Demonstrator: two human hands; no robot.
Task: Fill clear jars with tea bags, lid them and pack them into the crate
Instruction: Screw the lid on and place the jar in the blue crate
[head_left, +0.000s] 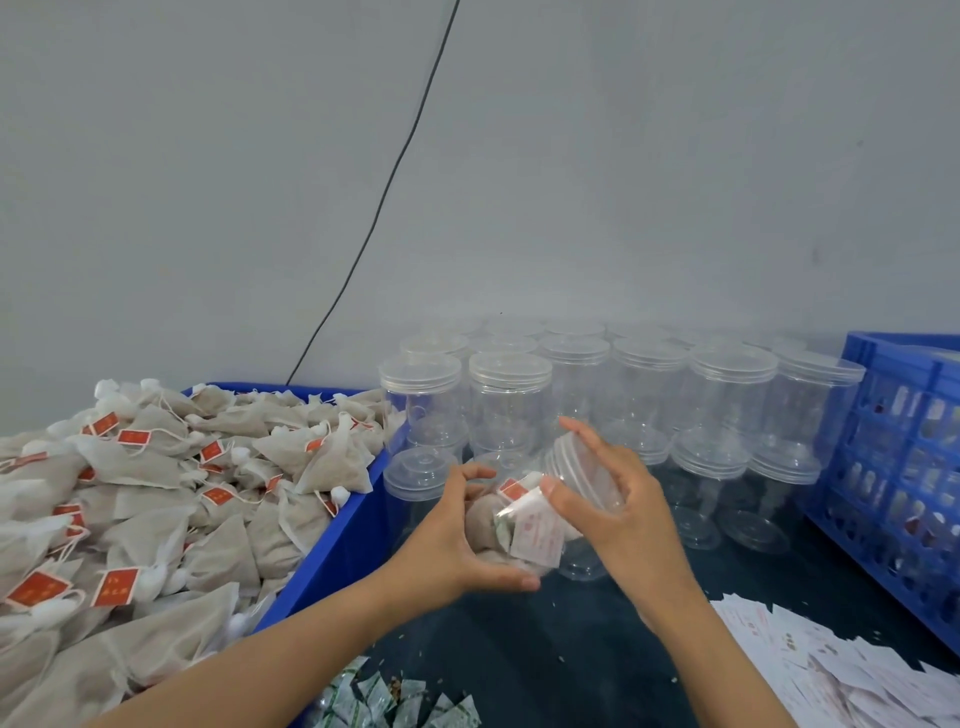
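Observation:
My left hand grips a clear jar tilted on its side, with tea bags, a red tag and a white paper slip inside. My right hand holds a clear lid at the jar's mouth, touching or just off it. A blue bin on the left is heaped with tea bags bearing red tags. The blue crate stands at the right, with filled jars visible through its slats.
Several lidded empty jars are stacked two high behind my hands against the grey wall. White paper slips lie at the lower right, and small green-printed sachets at the bottom centre. A black cable runs up the wall.

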